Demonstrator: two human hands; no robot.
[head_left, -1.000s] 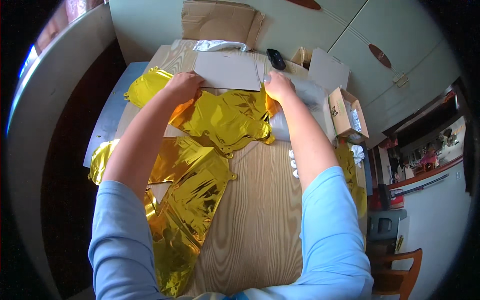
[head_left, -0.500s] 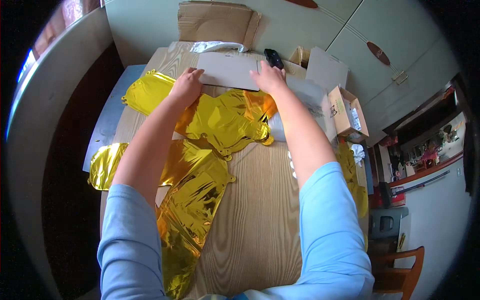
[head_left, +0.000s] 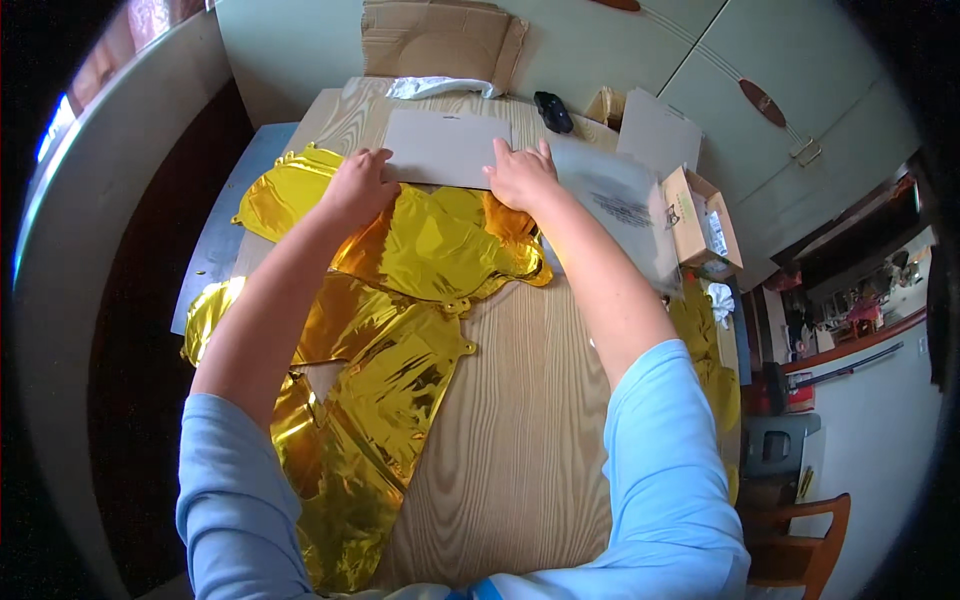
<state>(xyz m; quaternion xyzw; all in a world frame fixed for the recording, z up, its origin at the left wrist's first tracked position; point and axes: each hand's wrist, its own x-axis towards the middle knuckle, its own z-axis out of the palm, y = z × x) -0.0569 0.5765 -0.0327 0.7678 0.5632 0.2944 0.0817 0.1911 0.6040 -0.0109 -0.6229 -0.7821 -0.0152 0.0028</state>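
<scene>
My left hand [head_left: 362, 186] is at the near left corner of the grey cardboard sheet [head_left: 447, 145], fingers bent over its edge. My right hand [head_left: 522, 178] is at the near right corner, the fingertips on or just over the edge and the digits spread apart. The undersides of both are hidden from me, so I cannot tell whether either hand really pinches the sheet or only rests against it. The sheet itself lies flat between my fingers, its near edge running from one hand to the other. Just on the near side of the sheet lies a flat gold foil balloon [head_left: 430, 245], part of it passing beneath my hands; a second gold foil balloon [head_left: 380, 420] spreads farther to the near side of the sheet. A clear plastic bag [head_left: 615, 205] lies to the right of the sheet, with a small open cardboard box [head_left: 697, 225] beyond it.

A second ago my hands were wider apart, and a narrow strip showed along the sheet's right side — now that side reads as one straight edge. My right hand has come inward from the right side to the corner — its digits are more splayed than they were.
</scene>
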